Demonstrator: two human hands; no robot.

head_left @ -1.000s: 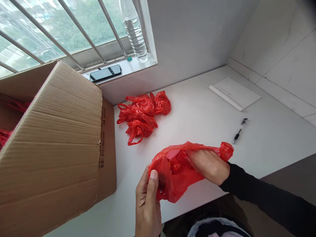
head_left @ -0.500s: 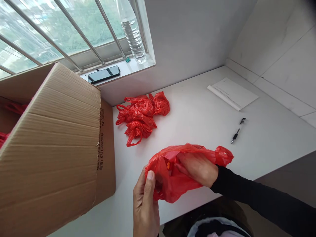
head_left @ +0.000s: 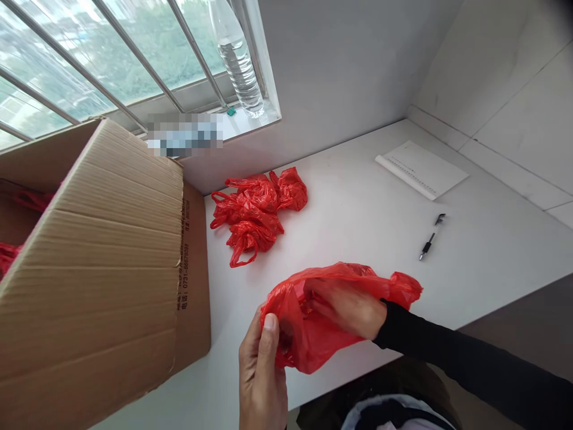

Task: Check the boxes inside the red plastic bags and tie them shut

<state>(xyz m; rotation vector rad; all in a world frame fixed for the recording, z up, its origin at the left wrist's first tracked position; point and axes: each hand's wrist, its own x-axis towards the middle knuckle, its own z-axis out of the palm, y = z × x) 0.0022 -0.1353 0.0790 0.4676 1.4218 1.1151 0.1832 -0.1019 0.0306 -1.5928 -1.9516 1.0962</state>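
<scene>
A red plastic bag point(head_left: 313, 346) lies spread at the front of the white table, its mouth gaping toward me. My left hand point(head_left: 264, 370) pinches the bag's left rim, thumb on the near side and fingers behind. Deep inside the opening is my right hand point(head_left: 353, 306), smeared by motion; its fingers are hidden among the red film, so what they touch cannot be seen. Farther back, a heap of crumpled red plastic bags point(head_left: 257, 206) rests against the wall side of the table.
A large open cardboard box point(head_left: 111, 251) with red material inside stands at the left. On the sill are a water bottle point(head_left: 242, 74) and a blurred-out patch. At the right lie a booklet point(head_left: 423, 170), a pen point(head_left: 427, 246) and its cap point(head_left: 440, 219).
My right hand has shifted slightly left, farther into the bag. Printed yellow marks seen inside the bag before are now covered. My left hand keeps its hold on the rim.
</scene>
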